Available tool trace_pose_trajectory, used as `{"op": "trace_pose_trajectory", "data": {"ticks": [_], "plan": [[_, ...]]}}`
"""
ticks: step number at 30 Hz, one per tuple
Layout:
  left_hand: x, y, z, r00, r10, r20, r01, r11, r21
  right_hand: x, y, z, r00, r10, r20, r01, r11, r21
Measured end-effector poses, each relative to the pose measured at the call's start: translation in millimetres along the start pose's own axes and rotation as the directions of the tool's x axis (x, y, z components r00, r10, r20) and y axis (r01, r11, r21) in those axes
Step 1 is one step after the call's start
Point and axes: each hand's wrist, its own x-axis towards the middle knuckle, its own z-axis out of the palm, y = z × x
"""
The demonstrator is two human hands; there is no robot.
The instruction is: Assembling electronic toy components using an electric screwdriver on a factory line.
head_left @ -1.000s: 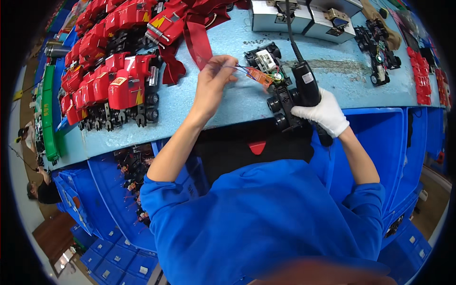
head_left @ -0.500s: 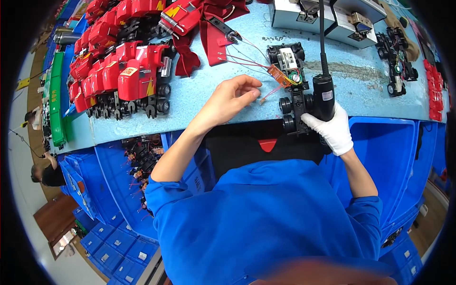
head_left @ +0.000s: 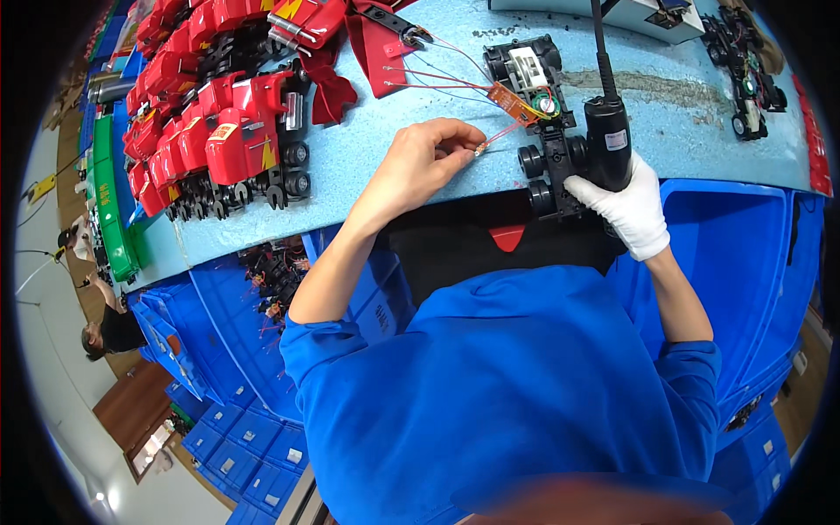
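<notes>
My left hand [head_left: 422, 166], bare, pinches the loose end of a pair of thin pink wires [head_left: 502, 136]. Those wires run to a small orange circuit board [head_left: 510, 102] on a black toy truck chassis [head_left: 549, 162], which lies on the blue tabletop. In its white glove, my right hand [head_left: 632, 212] is wrapped round a black electric screwdriver [head_left: 608, 140] with a cord leading up. The gloved thumb reaches the chassis's near end; whether it presses on it I cannot tell. Longer red and blue wires link the board to a black part [head_left: 391, 21] farther back.
Red toy truck cabs [head_left: 232, 149] stand in rows at the left, beside a long green tray [head_left: 111, 206]. Another chassis [head_left: 745, 87] lies at the right. Below the table edge are blue bins [head_left: 717, 201]. At far left a person [head_left: 114, 324] works apart from me.
My left fingers have closed on the pink wire end, which lay loose beside them before. The view has shifted slightly; my right hand still holds the screwdriver by the chassis.
</notes>
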Motion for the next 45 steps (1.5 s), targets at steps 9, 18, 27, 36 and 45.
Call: {"op": "trace_pose_trajectory", "data": {"ticks": [9, 18, 27, 36, 45], "plan": [[-3.3, 15.1, 7.6, 0.997, 0.079, 0.025, -0.081, 0.993, 0.089, -3.1, -1.8, -0.7, 0.999, -0.046, -0.016, 0.047, 0.998, 0.044], [3.3, 60.5, -13.3, 0.971, 0.031, 0.237, 0.14, 0.73, -0.669, -17.5, -43.9, -52.3, 0.987, -0.086, -0.134, 0.105, 0.985, 0.137], [15.2, 34.1, 53.3, 0.783, 0.53, -0.325, -0.434, 0.84, 0.325, 29.7, -61.0, -49.7, 0.526, -0.702, -0.481, 0.847, 0.377, 0.375], [24.8, 38.6, 64.6, 0.618, 0.696, -0.365, -0.421, 0.686, 0.594, 35.4, -50.7, -19.1, 0.562, -0.71, -0.425, 0.804, 0.347, 0.483], [28.8, 43.6, 63.5, 0.583, 0.744, -0.327, -0.445, 0.628, 0.638, 32.4, -55.1, -10.7, 0.551, -0.747, -0.372, 0.807, 0.363, 0.465]]}}
